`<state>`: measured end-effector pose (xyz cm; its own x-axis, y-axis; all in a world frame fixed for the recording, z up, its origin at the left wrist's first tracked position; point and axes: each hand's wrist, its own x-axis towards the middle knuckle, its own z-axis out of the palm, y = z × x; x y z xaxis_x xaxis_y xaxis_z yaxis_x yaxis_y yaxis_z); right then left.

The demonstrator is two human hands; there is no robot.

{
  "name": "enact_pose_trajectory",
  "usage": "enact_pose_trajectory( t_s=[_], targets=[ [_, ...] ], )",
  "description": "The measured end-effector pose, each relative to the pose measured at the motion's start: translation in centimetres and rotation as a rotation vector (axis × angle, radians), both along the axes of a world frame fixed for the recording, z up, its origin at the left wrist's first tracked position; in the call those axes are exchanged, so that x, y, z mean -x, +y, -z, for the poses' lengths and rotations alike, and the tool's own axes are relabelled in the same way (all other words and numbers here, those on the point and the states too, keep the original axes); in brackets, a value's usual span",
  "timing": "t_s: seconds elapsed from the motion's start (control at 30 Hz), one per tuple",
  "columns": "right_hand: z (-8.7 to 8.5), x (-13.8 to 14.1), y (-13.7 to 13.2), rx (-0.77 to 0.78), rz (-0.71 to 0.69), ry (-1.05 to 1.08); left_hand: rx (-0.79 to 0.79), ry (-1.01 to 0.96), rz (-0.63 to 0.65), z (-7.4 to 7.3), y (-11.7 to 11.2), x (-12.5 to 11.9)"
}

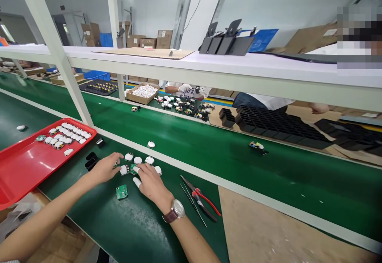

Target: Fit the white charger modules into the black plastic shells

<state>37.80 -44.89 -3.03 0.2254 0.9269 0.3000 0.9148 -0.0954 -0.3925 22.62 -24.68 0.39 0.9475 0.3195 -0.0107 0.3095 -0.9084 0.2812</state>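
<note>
My left hand (104, 168) is curled beside a white-capped part (123, 170), with a small green bit showing between thumb and fingers; what it is stays mostly hidden. My right hand (152, 185) has its fingers spread, with white covers on thumb and a fingertip. Its index finger touches or hovers over a green circuit board (133, 169). More white-capped parts (149, 160) lie around both hands on the green mat. Nearer me lies another green circuit board (121, 191) by itself.
Pliers (204, 199) and tweezers (192, 203) lie at right. A red tray (28, 163) with rows of white parts stands left, near black housings (91, 160). Beyond runs a green belt (191, 137) carrying parts; a shelf (167, 62) spans above. Co-workers sit across, by black cases (280, 125).
</note>
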Motion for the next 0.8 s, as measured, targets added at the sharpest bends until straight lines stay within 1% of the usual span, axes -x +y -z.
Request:
enact_pose_trajectory(
  t_s=[0.1,0.2,0.27,0.37,0.47,0.53,0.63,0.7,0.73,0.8],
  targets=[
    [-0.1,0.6,2.6,0.108,-0.031,-0.062,-0.004,-0.003,-0.024,-0.1,1.1,0.3],
    [-0.4,0.3,3.9,0.166,-0.011,-0.081,-0.018,0.031,-0.034,0.2,1.8,0.1],
    [-0.6,-0.4,3.9,0.200,0.015,-0.062,-0.020,0.065,-0.040,0.7,2.3,-0.4],
    [-0.7,-1.6,3.2,0.253,0.073,-0.013,-0.002,0.120,-0.040,1.6,3.0,-1.5],
    [-0.7,-2.3,2.3,0.261,0.122,0.004,0.008,0.146,-0.039,2.0,3.7,-2.6],
    [-0.9,-2.8,1.8,0.231,0.149,-0.005,0.012,0.140,-0.023,1.7,3.9,-2.8],
    [-1.5,-5.0,1.1,0.169,0.216,-0.015,0.006,0.094,-0.002,0.2,3.6,-1.8],
    [-1.7,-7.6,0.5,0.139,0.286,-0.017,0.016,0.042,0.009,-0.9,2.7,-0.3],
    [-1.6,-9.1,0.3,0.131,0.323,-0.017,0.044,0.020,0.028,-1.3,1.9,0.5],
    [-1.0,-11.9,0.0,0.134,0.391,-0.010,0.146,0.012,0.104,-1.2,-0.1,2.3]
  ],
)
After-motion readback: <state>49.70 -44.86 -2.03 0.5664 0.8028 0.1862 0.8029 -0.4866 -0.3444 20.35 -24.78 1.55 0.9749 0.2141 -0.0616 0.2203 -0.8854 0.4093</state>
